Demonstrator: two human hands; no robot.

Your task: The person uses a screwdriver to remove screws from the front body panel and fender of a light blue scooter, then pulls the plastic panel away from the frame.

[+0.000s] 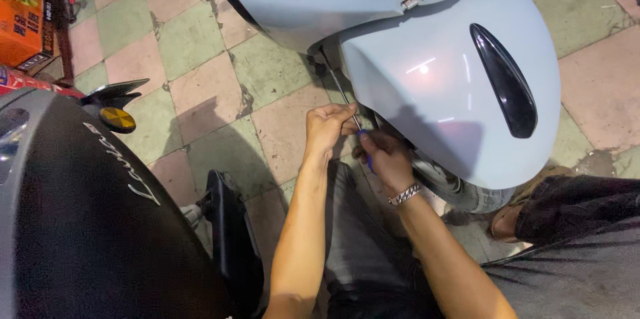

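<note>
A: Where is the screwdriver?

B: Under the front edge of the fender, shaft angled up behind it. We judge it stiff, light and thin: best gripped at the blue handle.

A: Finger state?

B: Our left hand pinches the shaft, fingers pressed together. Our right hand is curled tight round the handle, beside the tyre, over the tiled floor.
</note>
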